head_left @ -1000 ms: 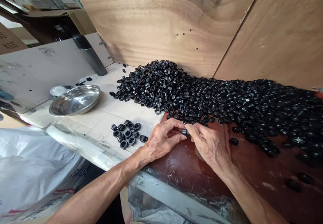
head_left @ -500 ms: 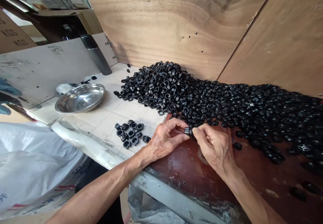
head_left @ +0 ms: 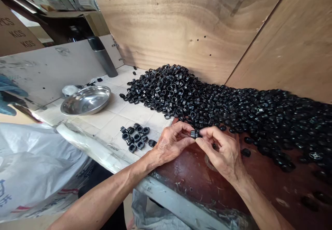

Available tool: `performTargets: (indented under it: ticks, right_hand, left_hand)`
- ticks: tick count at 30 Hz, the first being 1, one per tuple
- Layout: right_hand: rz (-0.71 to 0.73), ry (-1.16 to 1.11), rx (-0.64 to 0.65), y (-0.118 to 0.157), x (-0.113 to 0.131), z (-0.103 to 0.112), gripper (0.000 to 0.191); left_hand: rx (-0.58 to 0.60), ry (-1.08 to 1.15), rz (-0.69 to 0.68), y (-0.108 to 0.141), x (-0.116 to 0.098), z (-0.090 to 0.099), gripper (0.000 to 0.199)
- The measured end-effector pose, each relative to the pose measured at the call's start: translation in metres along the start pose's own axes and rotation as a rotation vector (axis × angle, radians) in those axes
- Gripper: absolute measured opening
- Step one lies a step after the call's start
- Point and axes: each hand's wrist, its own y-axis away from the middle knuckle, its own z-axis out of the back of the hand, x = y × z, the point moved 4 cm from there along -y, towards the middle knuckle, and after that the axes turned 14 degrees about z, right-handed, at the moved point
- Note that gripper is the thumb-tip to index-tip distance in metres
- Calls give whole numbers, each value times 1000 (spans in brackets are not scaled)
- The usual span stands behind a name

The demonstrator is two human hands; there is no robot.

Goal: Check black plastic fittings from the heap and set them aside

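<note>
Between thumb and fingers my left hand (head_left: 173,144) pinches a small black ribbed plastic cap (head_left: 194,134) above the brown board. My right hand (head_left: 223,151) meets it from the other side, with thumb and fingertips closed around its right end; the fingers partly hide that end. A loose group of similar black rings (head_left: 137,137) lies on the pale tabletop left of my left hand. Behind both hands a large pile of black plastic rings (head_left: 168,88) runs into a spread of black round pieces (head_left: 275,119) on the right.
A shallow steel bowl (head_left: 86,100) stands at the left, with a dark flask (head_left: 103,57) behind it. Plywood panels (head_left: 181,22) wall the back. A white sack (head_left: 33,171) is at the lower left. A blue-gloved hand (head_left: 10,93) shows at the left edge.
The fingers of my right hand have loosened and shifted around the cap's end, with the thumb straighter. My left hand keeps its pinch. The view has shifted slightly.
</note>
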Motion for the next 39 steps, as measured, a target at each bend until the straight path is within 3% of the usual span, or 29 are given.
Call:
performTargets:
  ticks: [4, 9, 14, 19, 24, 27, 31, 35, 39]
  right_hand:
    - [-14, -48, 8, 0, -3, -5, 18]
    - [-139, 91, 56, 3, -8, -10, 48]
    - [-73, 37, -24, 0, -1, -4, 21]
    - [-157, -1, 7, 1, -4, -5, 35]
    - [-24, -72, -59, 1, 2, -8, 18]
    - [-229, -268, -90, 3, -3, -15, 18]
    - [-499, -475, -109, 10, -3, -33, 17]
    - [-521, -421, 41, 13, -2, -41, 27]
    - [-446, -129, 81, 8, -19, -5, 26]
  left_hand:
    - [18, -41, -16, 0, 4, 1, 25]
    - [-68, -382, -219, 4, -2, 0, 19]
    - [-36, -128, -55, 1, 1, -1, 23]
    - [-17, -133, -74, 1, 2, -2, 24]
    - [-45, -105, -34, 2, 0, 0, 23]
    - [-97, -319, -132, 5, -2, 3, 20]
    - [-184, -746, -426, 15, -6, 3, 24]
    - [-102, -965, -579, 32, -10, 0, 37]
    - [-17, -1313, -548, 52, -10, 11, 35]
